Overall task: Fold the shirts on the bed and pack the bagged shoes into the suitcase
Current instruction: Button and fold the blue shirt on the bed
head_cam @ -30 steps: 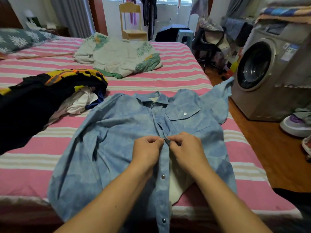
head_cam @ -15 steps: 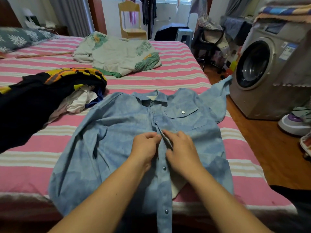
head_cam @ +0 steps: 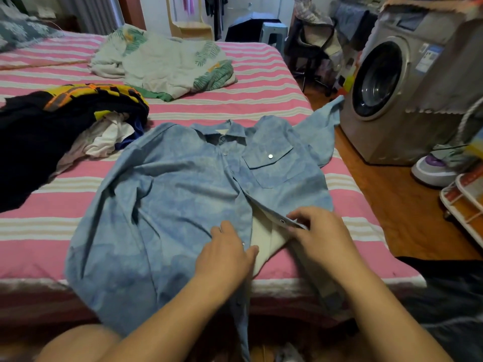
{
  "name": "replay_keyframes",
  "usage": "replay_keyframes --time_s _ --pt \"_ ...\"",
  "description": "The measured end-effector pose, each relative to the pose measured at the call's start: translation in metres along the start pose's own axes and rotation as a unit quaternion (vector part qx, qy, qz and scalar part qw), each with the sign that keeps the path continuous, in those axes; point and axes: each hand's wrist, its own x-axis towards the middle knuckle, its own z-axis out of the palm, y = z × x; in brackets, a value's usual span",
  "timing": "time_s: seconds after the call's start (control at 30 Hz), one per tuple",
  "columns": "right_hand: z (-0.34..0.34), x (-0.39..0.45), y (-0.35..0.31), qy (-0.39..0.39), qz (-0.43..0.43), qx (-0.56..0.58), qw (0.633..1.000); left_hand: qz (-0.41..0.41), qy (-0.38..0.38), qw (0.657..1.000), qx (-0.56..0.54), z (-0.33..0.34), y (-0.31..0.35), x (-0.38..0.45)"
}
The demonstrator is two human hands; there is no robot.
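A light blue snap-button shirt [head_cam: 183, 199] lies front-up on the pink striped bed [head_cam: 261, 74], collar away from me and hem hanging over the near edge. Its upper front is closed. Lower down the two edges gape and show the pale inside. My left hand [head_cam: 227, 253] holds the left front edge beside a snap, fingers curled. My right hand [head_cam: 317, 232] pinches the right front edge just by a snap socket. No bagged shoes or suitcase can be made out.
A heap of dark clothes with yellow and orange trim [head_cam: 60, 126] lies left of the shirt. A crumpled leaf-print blanket [head_cam: 167, 64] sits farther back. A washing machine [head_cam: 407, 95] stands on the wooden floor at the right. Dark fabric [head_cam: 449, 296] lies at the lower right.
Both hands have moved down the shirt front toward the hem and apart from each other. The spot they pinched together earlier now lies closed above them.
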Motion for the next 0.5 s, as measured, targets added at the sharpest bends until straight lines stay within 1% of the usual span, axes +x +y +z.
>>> replay_keyframes --time_s 0.03,0.1,0.17,0.23,0.27,0.3,0.33,0.37,0.4,0.43,0.5 --pt "-0.001 0.000 -0.002 -0.012 -0.009 0.028 0.999 -0.013 0.001 1.000 -0.013 -0.002 -0.001 0.001" --pt "-0.005 0.000 -0.003 -0.025 -0.014 0.082 0.996 -0.037 -0.023 0.999 -0.009 -0.008 -0.006 0.005" --pt "-0.010 0.000 -0.005 -0.029 -0.011 0.146 0.989 -0.021 -0.040 0.999 -0.009 -0.012 -0.012 0.006" --pt "-0.012 -0.001 -0.011 -0.028 -0.014 0.210 0.977 0.031 -0.012 0.996 -0.083 -0.014 -0.014 0.003" --pt "-0.013 -0.002 -0.015 -0.020 -0.017 0.244 0.969 0.048 0.007 0.987 -0.156 -0.015 -0.015 0.001" --pt "-0.012 -0.003 -0.020 -0.008 -0.019 0.275 0.961 0.047 0.014 0.966 -0.253 -0.017 -0.014 -0.002" --pt "-0.009 -0.004 -0.024 0.005 -0.020 0.296 0.955 0.040 0.007 0.934 -0.354 -0.019 -0.013 -0.006" --pt "-0.005 -0.005 -0.029 0.014 -0.024 0.297 0.954 0.030 -0.002 0.898 -0.439 -0.022 -0.013 -0.009" --pt "0.000 -0.006 -0.033 0.018 -0.034 0.275 0.961 0.025 -0.006 0.870 -0.492 -0.024 -0.012 -0.010" --pt "0.006 -0.007 -0.036 0.021 -0.049 0.235 0.970 0.027 -0.003 0.859 -0.512 -0.025 -0.012 -0.011" --pt "0.018 -0.009 -0.041 0.026 -0.082 0.155 0.984 0.031 0.008 0.852 -0.522 -0.027 -0.012 -0.011"
